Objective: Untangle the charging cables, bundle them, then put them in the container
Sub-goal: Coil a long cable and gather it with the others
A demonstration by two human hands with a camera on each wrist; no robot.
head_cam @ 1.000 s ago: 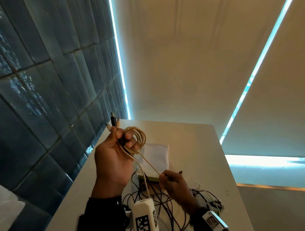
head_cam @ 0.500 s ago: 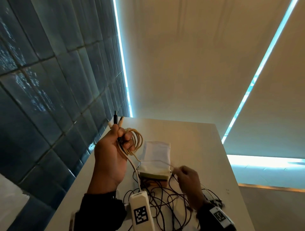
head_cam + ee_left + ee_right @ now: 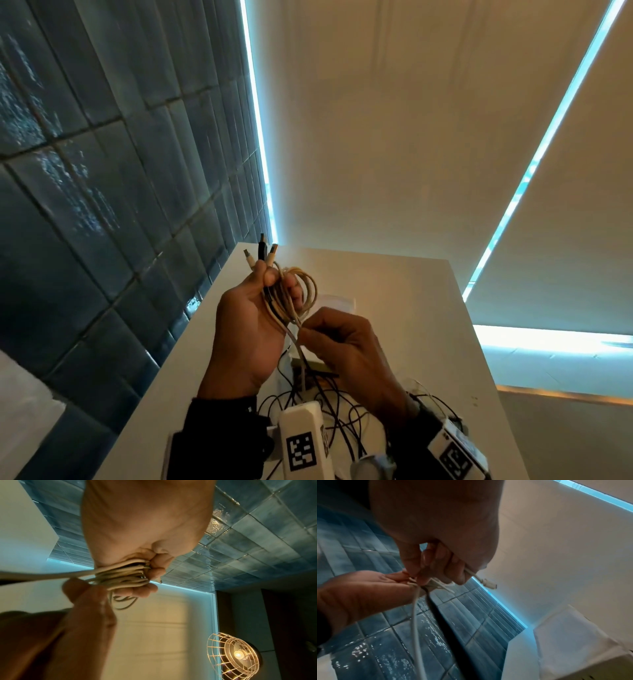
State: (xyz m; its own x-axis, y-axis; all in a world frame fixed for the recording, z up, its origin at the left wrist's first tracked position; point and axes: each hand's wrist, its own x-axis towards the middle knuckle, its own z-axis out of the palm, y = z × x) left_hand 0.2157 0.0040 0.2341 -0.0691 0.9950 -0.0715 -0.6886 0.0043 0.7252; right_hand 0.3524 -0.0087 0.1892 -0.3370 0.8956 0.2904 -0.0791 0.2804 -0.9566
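Note:
My left hand [image 3: 274,287] is raised above the table and grips a coil of beige charging cables [image 3: 306,291], with three plugs [image 3: 261,255] sticking up past the fingers. In the left wrist view the fingers [image 3: 154,573] curl round the coil's strands [image 3: 120,574]. My right hand [image 3: 305,330] is right beside the coil and pinches its loose white strand [image 3: 416,615]. The strand's plug end [image 3: 489,584] pokes out past that hand. The white lined container [image 3: 340,301] stands on the table behind both hands, mostly hidden.
A tangle of thin black cables [image 3: 329,407] lies on the white table [image 3: 411,308] below my hands. A dark tiled wall [image 3: 102,205] runs along the table's left edge. In the left wrist view a wire-cage lamp [image 3: 235,657] is lit.
My right hand came back from out near the container up to the coil, bringing the loose strand with it. The left hand kept its hold on the coil.

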